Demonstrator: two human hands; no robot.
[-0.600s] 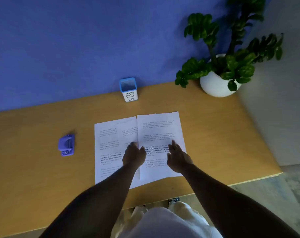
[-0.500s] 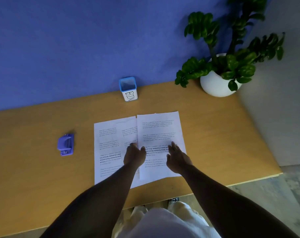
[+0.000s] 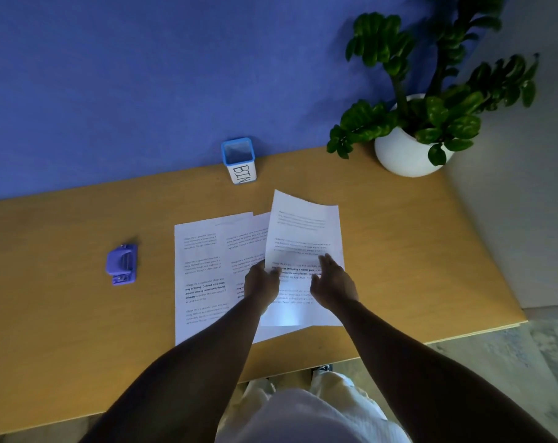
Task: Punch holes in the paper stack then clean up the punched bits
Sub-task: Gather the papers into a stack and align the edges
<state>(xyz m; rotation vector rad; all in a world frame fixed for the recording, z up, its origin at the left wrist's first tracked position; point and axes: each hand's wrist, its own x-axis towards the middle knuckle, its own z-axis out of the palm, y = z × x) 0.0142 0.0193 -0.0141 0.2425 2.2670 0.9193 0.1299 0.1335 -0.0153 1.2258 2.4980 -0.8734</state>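
Printed paper sheets lie in the middle of the wooden desk [image 3: 415, 251]. The right sheet [image 3: 306, 231] is lifted and tilted, its far edge raised off the desk. My left hand [image 3: 261, 284] pinches its left edge. My right hand [image 3: 333, 284] rests on its face with fingers spread. Two more sheets [image 3: 207, 270] lie flat to the left, partly under the lifted one. A purple hole punch [image 3: 122, 264] sits on the desk well left of the papers, away from both hands.
A small blue-rimmed white cup marked BIN [image 3: 240, 161] stands at the desk's back edge against the blue wall. A white pot with a green plant [image 3: 408, 151] occupies the back right corner. The desk's front edge runs just below the papers.
The right sheet lay flat under both hands; now it is lifted and tilted, with my left hand gripping its left edge.
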